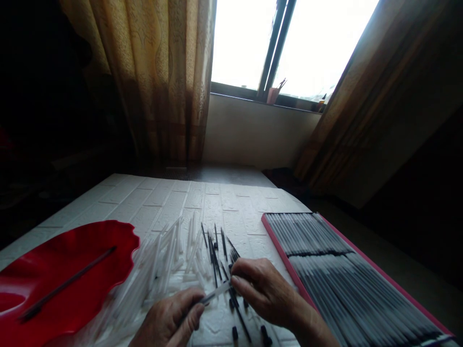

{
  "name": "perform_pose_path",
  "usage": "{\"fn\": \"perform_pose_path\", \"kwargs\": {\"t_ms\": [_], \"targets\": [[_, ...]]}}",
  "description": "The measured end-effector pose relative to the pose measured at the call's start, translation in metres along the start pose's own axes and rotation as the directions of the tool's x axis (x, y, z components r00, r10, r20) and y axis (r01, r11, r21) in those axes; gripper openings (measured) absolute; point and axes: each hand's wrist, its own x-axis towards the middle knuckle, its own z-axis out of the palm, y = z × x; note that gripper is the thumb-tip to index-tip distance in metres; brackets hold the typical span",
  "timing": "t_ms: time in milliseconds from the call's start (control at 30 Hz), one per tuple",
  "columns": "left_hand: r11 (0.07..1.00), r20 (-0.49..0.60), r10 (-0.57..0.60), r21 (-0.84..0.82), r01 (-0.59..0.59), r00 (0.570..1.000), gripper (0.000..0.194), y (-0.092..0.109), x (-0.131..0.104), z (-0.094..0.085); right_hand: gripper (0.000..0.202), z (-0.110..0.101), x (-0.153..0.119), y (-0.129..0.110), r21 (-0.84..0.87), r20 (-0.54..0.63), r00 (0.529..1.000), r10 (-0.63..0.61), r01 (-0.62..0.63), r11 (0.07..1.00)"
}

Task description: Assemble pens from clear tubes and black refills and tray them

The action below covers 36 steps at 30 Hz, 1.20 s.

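Observation:
Between my two hands, over the table's near middle, is a slim pen [218,291] with a translucent barrel. My left hand [172,314] is closed around its lower end, with the thumb and fingers pinching it. The fingers of my right hand [258,285] close on its other end and hide the tip. Beneath and beyond my hands lie several dark pen refills [213,255], loosely spread. Small black caps [235,332] are scattered near my right wrist. To the left is a loose heap of clear pen barrels [162,258].
At the left, a red scalloped tray [119,236] holds one dark, thin stick [68,284]. A pink-edged box [285,260] packed with rows of pens [347,284] is on the right. Everything rests on a white brick-patterned tabletop [173,197]. A pink cup [272,95] stands on the windowsill.

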Motion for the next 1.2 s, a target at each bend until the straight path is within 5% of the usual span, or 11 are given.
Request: {"fn": "perform_pose_path", "kwargs": {"t_ms": [533, 667, 767, 967, 1200], "targets": [[0.999, -0.065, -0.01, -0.031, 0.008, 0.998, 0.014, -0.005, -0.002, 0.002, 0.034, 0.002, 0.001, 0.002, -0.022, -0.001, 0.999, -0.033, 0.033, 0.999], [0.963, -0.035, -0.212, -0.178, 0.203, 0.977, 0.021, -0.005, -0.005, 0.001, 0.033, -0.007, 0.0, 0.009, 0.026, -0.103, 0.995, -0.005, 0.008, 1.0], [0.827, 0.005, -0.417, -0.412, 0.382, 0.909, 0.032, -0.004, -0.004, 0.002, 0.033, -0.016, -0.003, 0.016, 0.143, -0.144, 0.989, 0.038, -0.017, 0.99], [0.595, 0.028, -0.639, -0.615, 0.517, 0.768, 0.051, 0.011, 0.005, -0.001, 0.031, -0.022, -0.008, 0.02, 0.249, -0.019, 0.998, 0.057, -0.051, 0.967], [0.627, 0.055, -0.571, -0.616, 0.478, 0.819, 0.049, 0.011, 0.002, -0.007, 0.022, -0.013, -0.005, 0.017, 0.284, 0.169, 0.98, 0.101, -0.146, 0.948]]}}
